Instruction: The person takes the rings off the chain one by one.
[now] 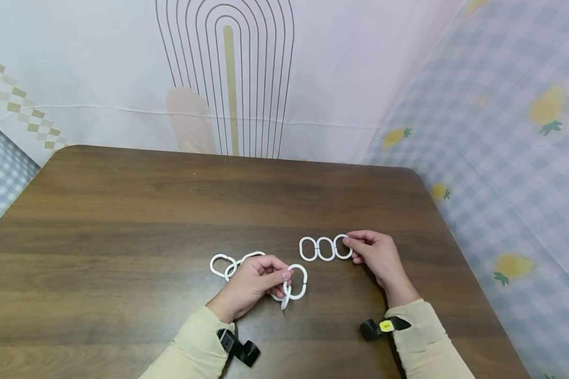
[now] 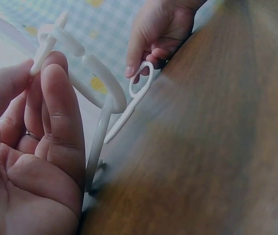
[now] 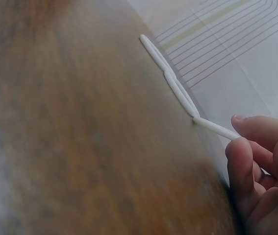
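Observation:
My left hand (image 1: pixel 258 284) pinches a white oval plastic link between thumb and fingertips. Other white links (image 1: pixel 305 278) hang joined to it at the right of the hand. More of this chain (image 1: pixel 212 265) shows on the table behind the left hand, which hides its middle. To the right, three white oval links (image 1: pixel 317 249) form a row on the table. My right hand (image 1: pixel 378 257) pinches the rightmost one with thumb and forefinger. In the right wrist view this link (image 3: pixel 217 128) tilts up from the table while the other two (image 3: pixel 180 93) lie flat.
A brown wooden table (image 1: pixel 123 210) with rounded far corners lies under both hands. Behind it hangs a white patterned cloth (image 1: pixel 336 79), and a blue checked cloth (image 1: pixel 502 173) with pineapples hangs along the right side. Black wrist cameras sit on both sleeves.

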Demonstrator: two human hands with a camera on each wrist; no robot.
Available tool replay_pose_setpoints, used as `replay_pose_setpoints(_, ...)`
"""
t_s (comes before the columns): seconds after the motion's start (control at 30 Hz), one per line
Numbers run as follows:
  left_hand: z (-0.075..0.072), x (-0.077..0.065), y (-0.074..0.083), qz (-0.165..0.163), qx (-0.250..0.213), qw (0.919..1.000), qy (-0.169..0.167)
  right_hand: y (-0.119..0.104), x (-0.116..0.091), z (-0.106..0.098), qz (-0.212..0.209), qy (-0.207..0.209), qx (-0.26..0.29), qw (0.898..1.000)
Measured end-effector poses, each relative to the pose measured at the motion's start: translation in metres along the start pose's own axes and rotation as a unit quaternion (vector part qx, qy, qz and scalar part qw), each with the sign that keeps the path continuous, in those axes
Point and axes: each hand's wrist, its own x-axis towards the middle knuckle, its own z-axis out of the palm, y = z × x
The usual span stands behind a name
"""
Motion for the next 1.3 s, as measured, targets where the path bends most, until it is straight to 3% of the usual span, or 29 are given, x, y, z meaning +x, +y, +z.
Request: replay_pose_setpoints(1.3,-0.0018,0.0003,-0.0028,0.01,0.006,0.9999,-0.004,-0.0028,-0.0042,-0.0015,-0.004,0.035,0.012,0.999)
